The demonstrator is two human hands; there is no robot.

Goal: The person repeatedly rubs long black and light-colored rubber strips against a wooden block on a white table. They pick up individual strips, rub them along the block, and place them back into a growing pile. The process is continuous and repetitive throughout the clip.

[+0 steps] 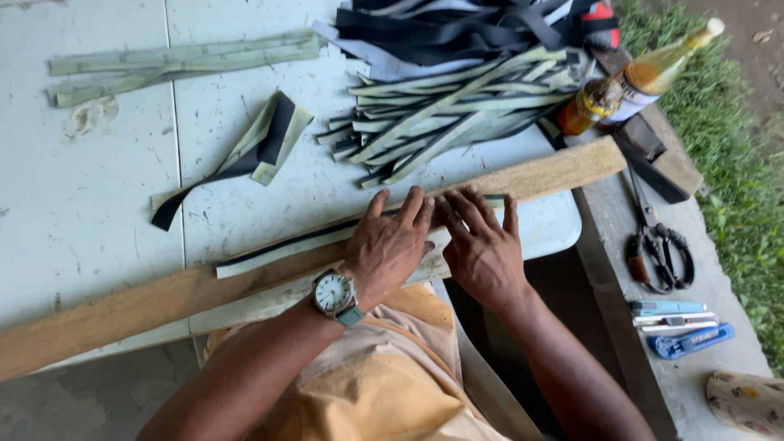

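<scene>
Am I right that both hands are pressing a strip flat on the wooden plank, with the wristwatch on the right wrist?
Not quite: the wristwatch is on the left wrist. The head view shows the left hand and right hand pressing the strip on the wooden plank.

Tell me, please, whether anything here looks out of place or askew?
The amber bottle lies tipped over at the table's far right corner, its neck past the edge toward the grass. No spill shows.

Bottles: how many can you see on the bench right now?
2, both lying at the table's top right edge: an amber bottle and, touching it, a larger yellow-liquid bottle. The strip pile could hide others.
</scene>
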